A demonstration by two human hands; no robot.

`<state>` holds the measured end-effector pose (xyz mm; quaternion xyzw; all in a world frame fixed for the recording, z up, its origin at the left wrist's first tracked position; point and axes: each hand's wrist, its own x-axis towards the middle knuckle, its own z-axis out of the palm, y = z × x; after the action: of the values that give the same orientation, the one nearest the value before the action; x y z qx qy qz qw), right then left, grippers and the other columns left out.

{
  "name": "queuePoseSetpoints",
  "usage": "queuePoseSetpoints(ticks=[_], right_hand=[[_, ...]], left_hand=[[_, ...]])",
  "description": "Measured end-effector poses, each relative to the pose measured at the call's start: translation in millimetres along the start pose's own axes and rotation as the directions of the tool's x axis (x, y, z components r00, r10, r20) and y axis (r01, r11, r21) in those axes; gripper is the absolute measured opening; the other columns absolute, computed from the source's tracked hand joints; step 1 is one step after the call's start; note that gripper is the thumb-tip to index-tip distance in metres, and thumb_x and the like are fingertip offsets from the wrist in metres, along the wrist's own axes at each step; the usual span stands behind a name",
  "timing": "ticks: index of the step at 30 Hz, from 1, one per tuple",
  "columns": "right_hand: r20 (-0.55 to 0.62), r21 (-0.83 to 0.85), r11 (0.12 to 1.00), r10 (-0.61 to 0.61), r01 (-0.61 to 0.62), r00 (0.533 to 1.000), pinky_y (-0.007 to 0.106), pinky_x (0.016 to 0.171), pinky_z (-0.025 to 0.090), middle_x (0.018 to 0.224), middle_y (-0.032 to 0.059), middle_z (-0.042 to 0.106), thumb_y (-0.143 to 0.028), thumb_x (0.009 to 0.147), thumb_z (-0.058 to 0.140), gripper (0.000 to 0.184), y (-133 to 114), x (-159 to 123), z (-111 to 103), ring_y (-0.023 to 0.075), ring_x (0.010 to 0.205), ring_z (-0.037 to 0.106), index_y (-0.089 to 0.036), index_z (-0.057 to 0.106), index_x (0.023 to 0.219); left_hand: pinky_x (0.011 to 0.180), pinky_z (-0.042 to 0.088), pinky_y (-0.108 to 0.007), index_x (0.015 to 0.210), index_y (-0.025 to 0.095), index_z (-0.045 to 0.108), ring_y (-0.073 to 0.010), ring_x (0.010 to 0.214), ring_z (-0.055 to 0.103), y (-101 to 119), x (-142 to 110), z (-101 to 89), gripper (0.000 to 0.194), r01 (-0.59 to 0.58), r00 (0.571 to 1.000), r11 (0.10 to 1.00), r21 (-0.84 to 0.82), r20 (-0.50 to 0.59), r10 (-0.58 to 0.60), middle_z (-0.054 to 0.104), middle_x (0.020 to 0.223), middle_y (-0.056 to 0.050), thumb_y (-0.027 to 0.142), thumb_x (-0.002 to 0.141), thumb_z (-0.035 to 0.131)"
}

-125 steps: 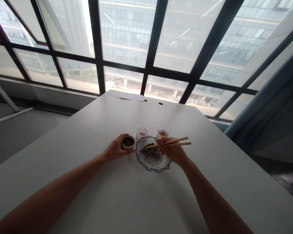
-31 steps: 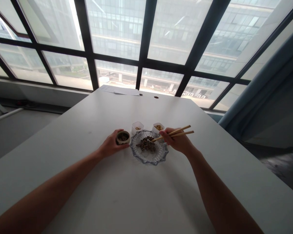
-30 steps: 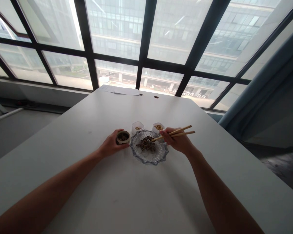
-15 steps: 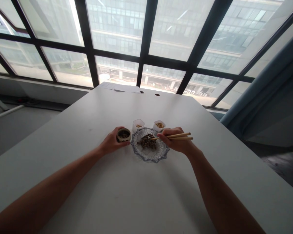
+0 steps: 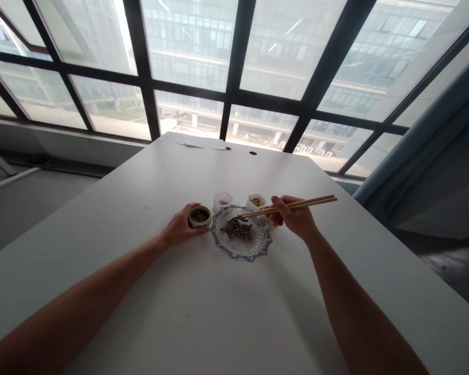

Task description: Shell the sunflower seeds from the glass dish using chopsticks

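Observation:
My left hand is wrapped round a small round cup with dark pieces inside, standing left of the glass plate. My right hand grips a pair of wooden chopsticks, whose tips reach over the far part of the plate's pile. The clear, scalloped glass plate bears a heap of dark, elongated pieces, too small to name for sure. Whether the tips pinch a piece, I cannot tell. Partly hidden behind my right fingers is another pale round container.
Behind the plate stand two small white cups, the left cup with a few light bits and the right cup with yellowish-brown pieces. Paper sheets lie at the white table's far end, by the windows. A blue curtain hangs at right.
My right hand has moved a little right, and the chopsticks now lie closer together and slant more, their tips farther up the pile. My left hand still holds the round cup.

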<state>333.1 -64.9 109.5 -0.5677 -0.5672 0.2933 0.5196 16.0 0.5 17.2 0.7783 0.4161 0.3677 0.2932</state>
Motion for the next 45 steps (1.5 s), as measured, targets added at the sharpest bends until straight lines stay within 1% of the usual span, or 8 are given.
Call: queuePoseSetpoints(ticks=[6, 14, 16, 23, 32, 37, 41, 45], right_hand=[[-0.058, 0.078, 0.981, -0.174, 0.178, 0.983, 0.022, 0.037, 0.049, 0.054, 0.0031, 0.067, -0.065, 0.081, 0.07, 0.049, -19, -17, 30, 0.0129, 0.039, 0.06, -0.018, 0.067, 0.069], [0.264, -0.047, 0.946, -0.299, 0.322, 0.917, 0.023, 0.049, 0.053, 0.061, 0.0023, 0.069, -0.057, 0.09, 0.064, 0.042, -24, -15, 85, 0.0144, 0.052, 0.065, -0.02, 0.067, 0.07], [0.269, -0.035, 0.954, -0.278, 0.298, 0.922, 0.024, 0.049, 0.053, 0.063, 0.0027, 0.069, -0.058, 0.089, 0.065, 0.042, -22, -11, 82, 0.0148, 0.053, 0.065, -0.02, 0.067, 0.071], [0.009, 0.022, 0.98, -0.2, 0.2, 0.98, 0.023, 0.04, 0.046, 0.052, 0.0015, 0.063, -0.064, 0.09, 0.061, 0.049, -7, -12, 32, 0.0129, 0.041, 0.056, -0.019, 0.065, 0.071], [0.299, -0.266, 0.91, -0.235, 0.318, 0.925, 0.023, 0.044, 0.045, 0.054, 0.0023, 0.062, -0.054, 0.097, 0.055, 0.048, 10, -17, 12, 0.0134, 0.047, 0.057, -0.019, 0.06, 0.064], [0.309, -0.288, 0.897, -0.244, 0.336, 0.919, 0.023, 0.044, 0.046, 0.053, 0.0021, 0.063, -0.054, 0.098, 0.053, 0.049, 7, -20, 14, 0.0133, 0.045, 0.058, -0.02, 0.058, 0.063], [0.216, -0.2, 0.95, -0.195, 0.238, 0.957, 0.024, 0.04, 0.047, 0.054, 0.0023, 0.065, -0.061, 0.092, 0.059, 0.048, 7, -19, 12, 0.0142, 0.041, 0.059, -0.02, 0.062, 0.065], [0.006, -0.005, 0.998, -0.062, 0.062, 0.998, 0.023, 0.032, 0.042, 0.048, 0.0021, 0.063, -0.072, 0.078, 0.067, 0.055, 15, -10, 7, 0.0136, 0.034, 0.054, -0.018, 0.063, 0.066]], left_hand=[[0.093, 0.054, -0.042, 0.129, 0.018, 0.05, -0.0287, 0.105, 0.069, 1, 0, 1.9, 0.077, -0.013, 1.0, 1.0, -0.007, -0.004, 0.013, 0.07, 0.116, -0.012, 0.052, 0.067, 0.081], [0.095, 0.053, -0.043, 0.13, 0.018, 0.05, -0.0293, 0.107, 0.067, 0, 1, 4.1, 0.077, -0.024, 1.0, 1.0, -0.016, 0.002, 0.024, 0.069, 0.121, -0.013, 0.051, 0.067, 0.081], [0.095, 0.053, -0.043, 0.13, 0.019, 0.05, -0.0294, 0.108, 0.067, 0, 2, 5.0, 0.077, -0.03, 1.0, 0.999, -0.024, 0.004, 0.031, 0.069, 0.121, -0.013, 0.051, 0.067, 0.082], [0.094, 0.053, -0.044, 0.129, 0.018, 0.051, -0.0302, 0.107, 0.067, -1, 2, 7.8, 0.077, -0.028, 1.0, 0.999, -0.033, -0.013, 0.028, 0.069, 0.12, -0.013, 0.05, 0.066, 0.081], [0.094, 0.054, -0.042, 0.129, 0.018, 0.051, -0.0292, 0.107, 0.068, 1, 1, 4.1, 0.077, -0.021, 1.0, 1.0, -0.021, -0.01, 0.021, 0.069, 0.12, -0.013, 0.051, 0.067, 0.08], [0.094, 0.054, -0.042, 0.129, 0.02, 0.051, -0.029, 0.107, 0.068, 0, 0, 3.2, 0.076, -0.02, 1.0, 1.0, -0.014, -0.005, 0.019, 0.07, 0.119, -0.012, 0.052, 0.068, 0.08], [0.093, 0.055, -0.042, 0.13, 0.019, 0.051, -0.0293, 0.107, 0.068, 0, 0, 2.5, 0.076, -0.025, 1.0, 1.0, -0.009, -0.004, 0.025, 0.07, 0.119, -0.012, 0.053, 0.068, 0.08], [0.092, 0.056, -0.042, 0.13, 0.02, 0.051, -0.0291, 0.105, 0.069, 2, -1, 1.5, 0.076, -0.015, 1.0, 1.0, -0.008, -0.004, 0.015, 0.071, 0.118, -0.012, 0.053, 0.068, 0.081]])
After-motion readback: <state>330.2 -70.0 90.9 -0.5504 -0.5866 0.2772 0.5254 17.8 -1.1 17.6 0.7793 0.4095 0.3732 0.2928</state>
